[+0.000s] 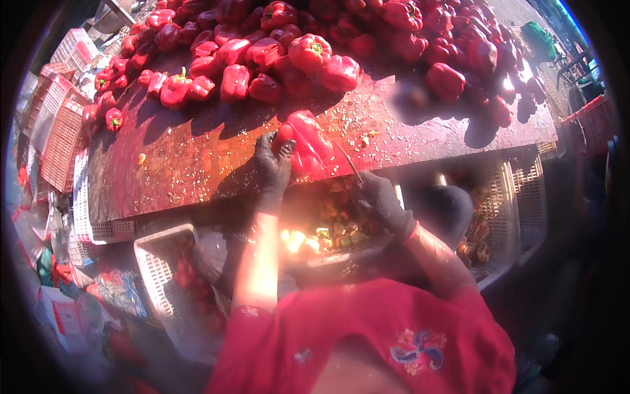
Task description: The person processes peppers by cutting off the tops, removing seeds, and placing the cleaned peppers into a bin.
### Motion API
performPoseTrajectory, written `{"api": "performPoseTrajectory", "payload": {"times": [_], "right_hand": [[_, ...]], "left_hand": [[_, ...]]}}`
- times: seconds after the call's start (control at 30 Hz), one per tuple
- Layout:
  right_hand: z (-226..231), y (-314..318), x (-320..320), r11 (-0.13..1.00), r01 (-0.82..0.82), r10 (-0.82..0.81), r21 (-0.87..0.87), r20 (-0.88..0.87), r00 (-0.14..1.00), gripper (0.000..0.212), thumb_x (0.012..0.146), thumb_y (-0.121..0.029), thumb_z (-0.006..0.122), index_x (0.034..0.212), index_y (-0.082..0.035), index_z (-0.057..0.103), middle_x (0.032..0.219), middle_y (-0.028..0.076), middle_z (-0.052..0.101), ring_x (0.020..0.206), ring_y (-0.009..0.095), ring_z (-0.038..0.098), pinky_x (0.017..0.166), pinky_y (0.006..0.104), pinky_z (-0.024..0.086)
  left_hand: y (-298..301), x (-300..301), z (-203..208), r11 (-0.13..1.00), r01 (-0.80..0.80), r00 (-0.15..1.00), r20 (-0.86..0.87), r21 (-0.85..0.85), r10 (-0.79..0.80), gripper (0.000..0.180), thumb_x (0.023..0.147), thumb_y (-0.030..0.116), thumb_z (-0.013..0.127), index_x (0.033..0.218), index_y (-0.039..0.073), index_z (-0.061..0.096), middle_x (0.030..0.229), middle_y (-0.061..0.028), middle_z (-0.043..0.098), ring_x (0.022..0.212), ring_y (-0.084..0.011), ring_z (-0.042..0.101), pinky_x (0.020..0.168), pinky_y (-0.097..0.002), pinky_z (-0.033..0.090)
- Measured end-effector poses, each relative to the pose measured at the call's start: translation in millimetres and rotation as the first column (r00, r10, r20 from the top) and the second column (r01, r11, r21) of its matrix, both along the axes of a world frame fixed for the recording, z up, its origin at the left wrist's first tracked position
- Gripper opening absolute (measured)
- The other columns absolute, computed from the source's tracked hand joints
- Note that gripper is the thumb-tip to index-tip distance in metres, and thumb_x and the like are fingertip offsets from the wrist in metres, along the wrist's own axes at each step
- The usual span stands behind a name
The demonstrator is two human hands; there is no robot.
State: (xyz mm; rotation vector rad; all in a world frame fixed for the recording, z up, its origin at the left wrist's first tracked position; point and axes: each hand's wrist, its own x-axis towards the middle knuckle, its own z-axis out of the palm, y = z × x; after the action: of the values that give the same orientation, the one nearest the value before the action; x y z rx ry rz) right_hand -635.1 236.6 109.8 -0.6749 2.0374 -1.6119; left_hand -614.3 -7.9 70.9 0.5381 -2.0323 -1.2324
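Observation:
A red bell pepper (311,146) rests at the near edge of the reddish-brown work table (216,154). My left hand (272,164), in a dark glove, grips the pepper's left side, its fingers curled round it. In my dark-gloved right hand (382,202) is a knife (346,161) with a thin blade, angled up and left beside the pepper. The blade's tip lies close to the pepper's right side; whether it touches cannot be made out. Most of the knife's handle is hidden inside the hand. Pale seeds are scattered over the table around the pepper.
A large heap of red bell peppers (235,51) covers the far side of the table. Under the near edge stands a container of pepper scraps (338,230). A white crate (161,276) is at lower left, another white crate (502,223) at right. Stacked crates (62,131) line the left.

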Motion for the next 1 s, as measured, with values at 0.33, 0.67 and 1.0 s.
{"api": "performPoseTrajectory", "payload": {"times": [0.33, 0.67, 1.0], "right_hand": [[21, -83, -65, 0.952, 0.236, -0.125, 0.195, -0.456, 0.881, 0.036, 0.070, -0.030, 0.068, 0.091, -0.005, 0.054, 0.074, 0.018, 0.061, 0.071, 0.039, 0.060, 0.063, 0.0472, 0.046], [10, -88, -83, 0.841, 0.359, -0.147, 0.406, -0.467, 0.872, 0.043, 0.071, -0.036, 0.065, 0.100, -0.006, 0.055, 0.086, 0.023, 0.063, 0.084, 0.041, 0.061, 0.072, 0.0486, 0.047], [8, -76, -80, 0.839, 0.313, -0.182, 0.445, -0.314, 0.932, 0.038, 0.070, -0.032, 0.066, 0.095, -0.004, 0.059, 0.086, 0.022, 0.064, 0.086, 0.039, 0.061, 0.075, 0.0454, 0.047]], "left_hand": [[-1, -5, 13, 0.978, 0.146, 0.987, -0.039, -0.151, -0.154, 0.029, 0.076, 0.013, 0.074, 0.096, 0.002, 0.057, 0.087, -0.0054, 0.060, 0.080, -0.0147, 0.056, 0.075, -0.0295, 0.047], [36, -14, 31, 0.998, -0.036, 0.998, 0.058, 0.049, 0.033, 0.054, 0.076, 0.020, 0.074, 0.117, -0.001, 0.045, 0.112, -0.0152, 0.051, 0.099, -0.0228, 0.052, 0.087, -0.0350, 0.043], [24, -15, 38, 0.998, 0.045, 0.988, 0.145, 0.031, -0.050, 0.048, 0.065, -0.004, 0.058, 0.112, -0.001, 0.051, 0.100, -0.0157, 0.060, 0.094, -0.0269, 0.059, 0.086, -0.0346, 0.046]]}}
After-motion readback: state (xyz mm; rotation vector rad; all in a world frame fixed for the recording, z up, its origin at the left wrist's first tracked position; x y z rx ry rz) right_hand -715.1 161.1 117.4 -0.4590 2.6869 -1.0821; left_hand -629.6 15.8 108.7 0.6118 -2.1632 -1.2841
